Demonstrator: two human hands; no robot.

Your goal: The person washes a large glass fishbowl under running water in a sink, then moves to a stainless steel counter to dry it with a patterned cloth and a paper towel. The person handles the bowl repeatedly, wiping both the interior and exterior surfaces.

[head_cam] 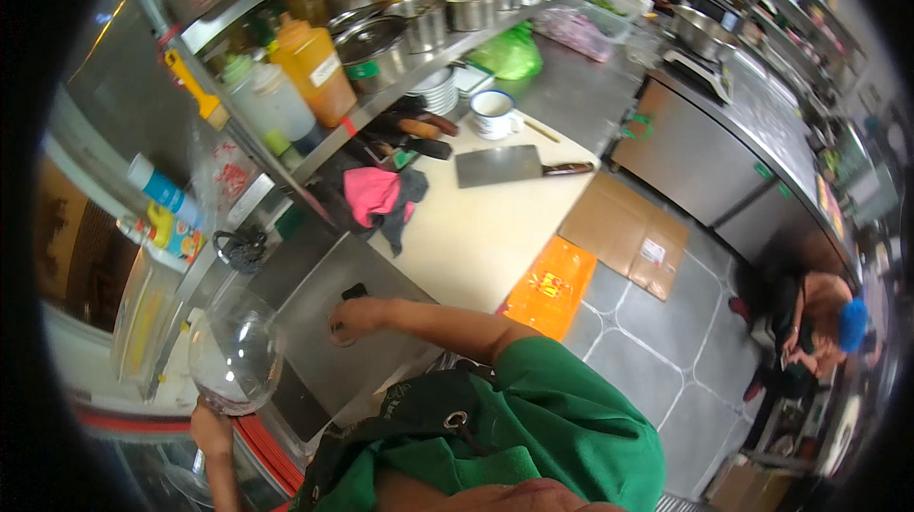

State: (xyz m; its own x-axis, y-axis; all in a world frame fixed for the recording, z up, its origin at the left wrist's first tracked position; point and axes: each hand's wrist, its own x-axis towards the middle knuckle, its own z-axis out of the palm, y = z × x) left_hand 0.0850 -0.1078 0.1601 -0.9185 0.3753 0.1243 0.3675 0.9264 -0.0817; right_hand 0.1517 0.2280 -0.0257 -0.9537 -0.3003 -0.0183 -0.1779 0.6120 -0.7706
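At the lower left, my left hand (pixel 212 430) grips the edge of a clear rounded plastic bowl (pixel 239 355), which is tilted and see-through. My right hand (pixel 360 320) is over a flat stainless steel surface (pixel 307 319), fingers curled downward. A small black piece (pixel 354 291) on that surface lies just beyond the knuckles. Something small and round may be under my right fingertips, but blur hides what it is. Beyond the steel lies a white cutting board (pixel 471 240), with a pink and grey cloth (pixel 378 198) on its left edge.
A cleaver (pixel 500 167) and an enamel mug (pixel 493 115) rest on the board. Squeeze bottles (pixel 310 65) and steel pots (pixel 375 51) line the shelf above. Flattened cardboard (pixel 621 233) and an orange package (pixel 553 287) are at right. Another person (pixel 821 326) sits farther right.
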